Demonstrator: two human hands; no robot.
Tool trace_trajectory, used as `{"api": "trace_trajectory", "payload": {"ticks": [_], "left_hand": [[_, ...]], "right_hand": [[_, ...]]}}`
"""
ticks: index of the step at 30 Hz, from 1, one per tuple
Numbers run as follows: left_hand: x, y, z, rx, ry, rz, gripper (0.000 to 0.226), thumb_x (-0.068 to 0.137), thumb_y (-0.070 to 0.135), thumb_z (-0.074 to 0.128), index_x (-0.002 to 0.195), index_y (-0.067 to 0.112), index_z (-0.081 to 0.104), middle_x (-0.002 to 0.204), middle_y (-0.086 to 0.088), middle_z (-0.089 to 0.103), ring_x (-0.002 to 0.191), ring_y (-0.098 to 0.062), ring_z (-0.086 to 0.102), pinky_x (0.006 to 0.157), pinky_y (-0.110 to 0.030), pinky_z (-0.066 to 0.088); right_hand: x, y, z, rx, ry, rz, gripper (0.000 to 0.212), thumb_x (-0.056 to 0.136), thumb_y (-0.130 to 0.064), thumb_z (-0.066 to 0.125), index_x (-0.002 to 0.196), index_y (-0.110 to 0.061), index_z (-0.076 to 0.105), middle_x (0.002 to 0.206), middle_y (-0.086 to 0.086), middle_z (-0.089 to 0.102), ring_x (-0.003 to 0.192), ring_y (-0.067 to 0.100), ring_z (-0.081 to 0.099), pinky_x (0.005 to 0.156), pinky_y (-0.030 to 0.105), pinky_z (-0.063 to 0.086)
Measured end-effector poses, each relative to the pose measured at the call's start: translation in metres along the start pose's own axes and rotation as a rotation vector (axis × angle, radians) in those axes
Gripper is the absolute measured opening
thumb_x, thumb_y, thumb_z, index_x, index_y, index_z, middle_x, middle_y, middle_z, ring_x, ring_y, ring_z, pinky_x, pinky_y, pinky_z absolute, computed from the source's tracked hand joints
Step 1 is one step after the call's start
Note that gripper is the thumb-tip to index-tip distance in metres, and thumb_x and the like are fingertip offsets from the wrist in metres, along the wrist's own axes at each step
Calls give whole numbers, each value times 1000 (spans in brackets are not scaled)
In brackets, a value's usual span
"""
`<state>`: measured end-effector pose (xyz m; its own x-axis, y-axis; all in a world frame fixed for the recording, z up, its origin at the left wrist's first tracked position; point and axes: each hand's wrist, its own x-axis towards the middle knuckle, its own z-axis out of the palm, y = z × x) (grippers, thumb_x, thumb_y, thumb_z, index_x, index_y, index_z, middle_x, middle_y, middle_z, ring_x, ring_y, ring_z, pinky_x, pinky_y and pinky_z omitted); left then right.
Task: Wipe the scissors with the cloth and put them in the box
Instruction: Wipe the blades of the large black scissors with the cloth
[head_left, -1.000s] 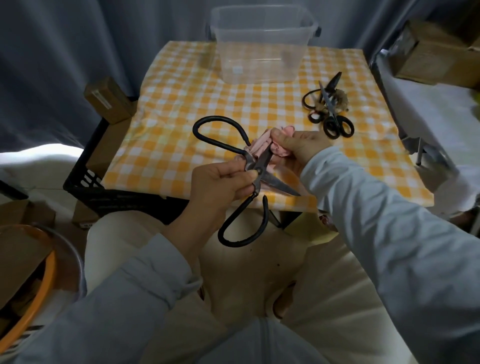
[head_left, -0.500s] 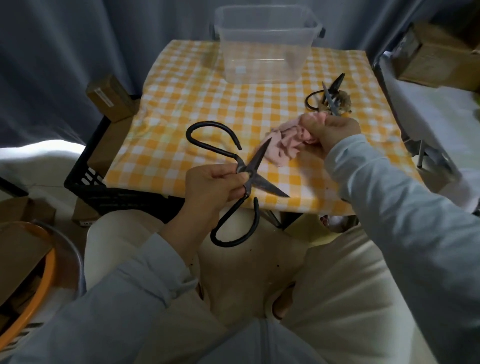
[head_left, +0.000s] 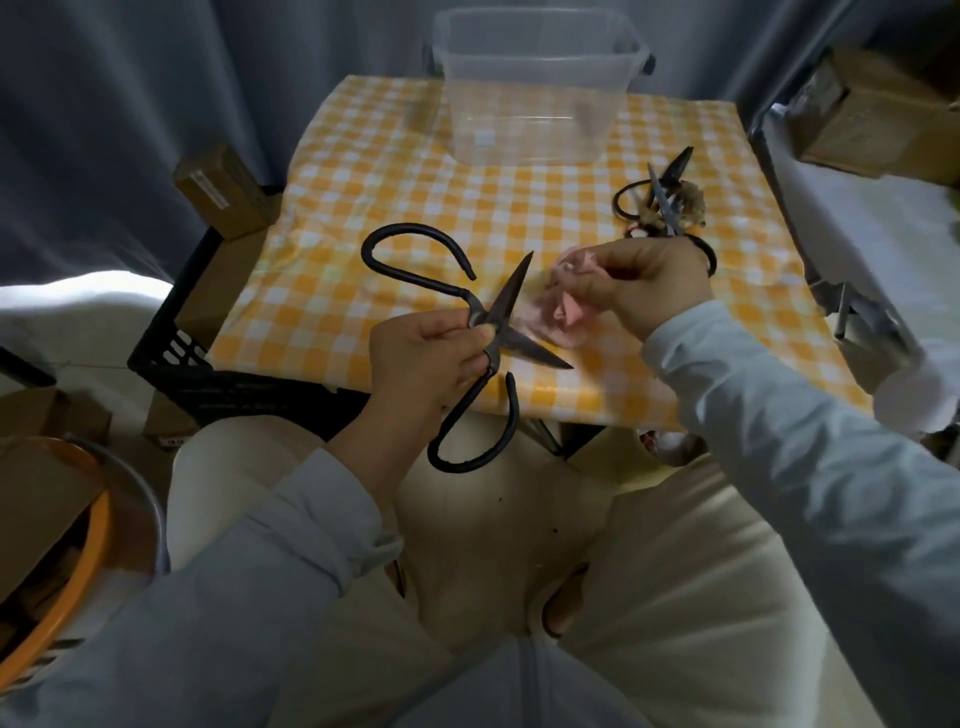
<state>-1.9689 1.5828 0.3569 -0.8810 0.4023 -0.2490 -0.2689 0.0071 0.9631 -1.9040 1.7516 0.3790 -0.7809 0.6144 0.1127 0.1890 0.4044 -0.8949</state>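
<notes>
Large black scissors (head_left: 498, 317) with wide looped handles are spread open above the near edge of the table. My left hand (head_left: 421, 358) grips them at the pivot. My right hand (head_left: 644, 286) pinches a crumpled pink cloth (head_left: 561, 312) just right of the blades; the cloth hangs beside the upper blade, and I cannot tell whether they touch. A clear plastic box (head_left: 535, 93), with nothing inside, stands at the far edge of the table. More dark scissors (head_left: 665, 202) lie in a pile at the right, partly hidden behind my right hand.
The table carries a yellow-and-white checked cover (head_left: 395, 197). A black crate (head_left: 208, 358) with cardboard boxes sits to its left, a brown box (head_left: 223, 187) beside it. An orange-rimmed bin (head_left: 67, 561) is at lower left. Cardboard boxes (head_left: 878, 114) stand at right. My legs fill the foreground.
My right hand drew the cloth off the blades to the right, then came back toward them. The scissors in my left hand stayed open and barely shifted.
</notes>
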Motion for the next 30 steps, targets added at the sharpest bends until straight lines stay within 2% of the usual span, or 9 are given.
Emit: {"api": "trace_trajectory", "payload": {"ticks": [3, 6, 8, 13, 18, 22, 26, 28, 30], "left_hand": [[1, 2, 4, -31, -1, 4, 12, 80, -4, 68, 82, 8, 69, 62, 0, 68, 56, -9, 66, 61, -20, 57], [0, 3, 7, -77, 15, 13, 12, 81, -5, 67, 89, 3, 69, 74, -10, 69, 63, -14, 67, 65, -22, 58], [0, 4, 8, -93, 17, 18, 17, 81, -4, 67, 98, 0, 68, 86, -18, 69, 72, -21, 69, 70, -27, 59], [-3, 7, 13, -136, 10, 18, 13, 81, -3, 68, 88, 7, 70, 73, -6, 71, 68, -16, 71, 67, -24, 59], [-4, 8, 16, -166, 23, 13, 13, 80, -3, 69, 83, 9, 70, 68, -4, 70, 64, -13, 69, 60, -20, 56], [-3, 7, 18, -178, 47, 12, 13, 79, -4, 69, 87, 6, 70, 69, -4, 70, 65, -13, 70, 61, -21, 57], [-3, 7, 18, -173, 61, 11, 21, 79, -5, 69, 100, -1, 67, 80, -11, 69, 67, -14, 70, 62, -21, 57], [-3, 9, 15, -177, 63, 17, 13, 80, -6, 68, 87, 5, 69, 77, -13, 65, 63, -14, 67, 60, -20, 57], [-3, 11, 12, -183, 69, 24, 14, 81, -6, 67, 82, 8, 68, 71, -10, 65, 59, -13, 64, 59, -20, 57]], "right_hand": [[-17, -6, 16, -103, -191, -79, 14, 83, -20, 67, 85, -8, 74, 84, 15, 71, 82, 25, 65, 81, 33, 53], [-15, -4, 23, 46, -214, 29, 18, 90, -15, 58, 85, -2, 69, 75, 13, 67, 79, 31, 62, 85, 42, 52], [-16, -2, 24, 107, -285, 9, 6, 86, -4, 62, 82, -10, 62, 75, 9, 63, 78, 30, 61, 80, 42, 54], [-15, 3, 24, 32, -233, -52, 44, 68, 1, 77, 86, -29, 50, 81, 5, 64, 76, 22, 63, 74, 36, 56], [-16, 4, 29, 158, -163, -16, 27, 75, -1, 73, 80, -22, 56, 70, -2, 61, 58, 0, 59, 53, 21, 51], [-16, 5, 34, 232, -80, 18, 23, 77, -1, 71, 73, -17, 55, 62, -2, 59, 48, 1, 56, 47, 21, 49], [-7, 1, 30, 345, 43, 164, 8, 83, -5, 66, 83, -4, 58, 52, -7, 60, 42, 0, 56, 40, 16, 44], [-3, 2, 20, 288, -3, 144, 8, 85, -11, 65, 82, -6, 59, 49, -8, 62, 44, 0, 57, 45, 17, 46], [-2, 2, 11, 280, -195, 89, 5, 86, -7, 62, 82, -8, 59, 52, -8, 64, 48, 2, 58, 52, 17, 48]]}}
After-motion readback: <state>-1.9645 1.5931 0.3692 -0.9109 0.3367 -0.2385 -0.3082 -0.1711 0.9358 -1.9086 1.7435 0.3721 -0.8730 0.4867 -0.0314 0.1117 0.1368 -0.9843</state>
